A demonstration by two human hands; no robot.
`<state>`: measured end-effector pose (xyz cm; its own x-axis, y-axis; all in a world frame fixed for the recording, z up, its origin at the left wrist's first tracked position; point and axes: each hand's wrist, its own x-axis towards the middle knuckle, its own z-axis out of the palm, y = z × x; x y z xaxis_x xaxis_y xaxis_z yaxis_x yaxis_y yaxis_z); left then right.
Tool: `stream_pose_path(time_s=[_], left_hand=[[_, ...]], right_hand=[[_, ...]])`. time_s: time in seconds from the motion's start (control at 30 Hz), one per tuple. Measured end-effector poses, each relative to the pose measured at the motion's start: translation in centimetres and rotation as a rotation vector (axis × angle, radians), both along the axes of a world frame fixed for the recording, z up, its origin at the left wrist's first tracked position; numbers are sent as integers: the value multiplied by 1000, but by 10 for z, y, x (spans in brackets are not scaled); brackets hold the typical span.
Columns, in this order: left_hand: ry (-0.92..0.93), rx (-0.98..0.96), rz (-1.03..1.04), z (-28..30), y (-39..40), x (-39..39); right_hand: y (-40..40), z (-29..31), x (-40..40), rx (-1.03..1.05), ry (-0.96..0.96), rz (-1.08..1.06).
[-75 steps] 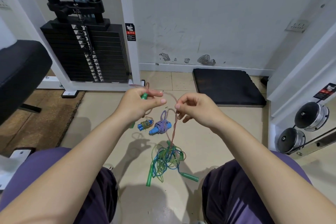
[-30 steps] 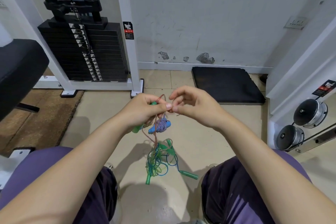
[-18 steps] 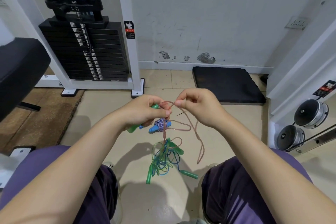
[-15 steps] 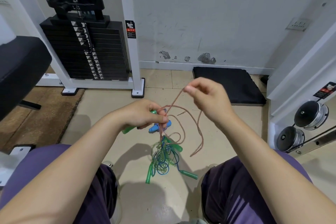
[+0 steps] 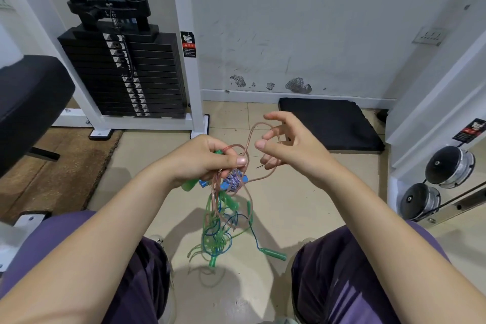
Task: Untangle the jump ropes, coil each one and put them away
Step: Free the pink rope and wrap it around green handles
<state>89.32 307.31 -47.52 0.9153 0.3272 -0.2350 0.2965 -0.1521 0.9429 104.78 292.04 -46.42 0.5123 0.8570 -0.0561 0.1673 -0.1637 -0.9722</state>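
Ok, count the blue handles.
2: one blue handle wrapped in braided cord below the left hand, another peeking out left of it. The tangle may hide more.

No text can be read. A warning label (image 5: 188,44) on the white machine post (image 5: 184,60) and a second label (image 5: 472,130) on the right frame carry print too small to make out.

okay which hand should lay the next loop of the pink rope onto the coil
Probably the right hand. Its fingers are spread with the pink rope looped through them, while the left hand already grips the gathered coils and a green handle.
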Motion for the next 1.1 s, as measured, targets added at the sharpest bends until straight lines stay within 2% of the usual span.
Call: stream_pose_path(time_s=[0.23, 0.37, 0.5, 0.57, 0.67, 0.77, 0.87, 1.0, 1.1], left_hand=[[-11, -39, -27, -3, 1, 1], [-14, -69, -61, -7, -4, 3], [-33, -109, -51, -11, -7, 6], [3, -50, -45, -11, -6, 7], [93, 75, -41, -13, -1, 6], [197, 284, -34, -20, 4, 4], [177, 350, -21, -24, 5, 6], [14, 258, 39, -25, -5, 11], [-54, 204, 36, -26, -14, 14]], right_hand=[[-1, -4, 2, -75, -193, -13], [3, -9, -3, -13, -36, 169], [6, -16, -11, -130, -74, 310], [8, -16, -13, -213, -179, 275], [9, -14, -12, -326, -455, 235], [8, -11, -8, -385, -627, 202], [5, -11, -2, -299, -523, 177], [3, -12, 0, -99, -88, 167], [5, -9, -2, 30, 89, 207]])
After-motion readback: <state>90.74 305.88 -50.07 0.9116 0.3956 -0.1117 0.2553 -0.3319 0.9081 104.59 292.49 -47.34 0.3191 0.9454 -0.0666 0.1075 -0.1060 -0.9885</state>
